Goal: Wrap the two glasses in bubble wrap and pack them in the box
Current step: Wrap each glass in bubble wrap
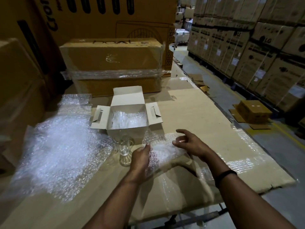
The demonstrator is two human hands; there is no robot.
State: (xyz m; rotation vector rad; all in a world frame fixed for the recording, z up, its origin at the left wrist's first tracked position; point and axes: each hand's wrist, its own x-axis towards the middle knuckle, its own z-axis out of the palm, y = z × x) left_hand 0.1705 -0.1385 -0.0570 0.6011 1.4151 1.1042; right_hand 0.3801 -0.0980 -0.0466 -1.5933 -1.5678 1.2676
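The left hand's fingers lay almost straight against the left side of one bubble-wrap bundle. The right hand hovered over the bundle, its fingers loosely bent, spread and closed on nothing. What the bundle held could not be told. One bare glass stood upright just left of the left hand, before the near wall of one open white box, mid-tabletop. One loose bubble-wrap sheet spread toward the left edge.
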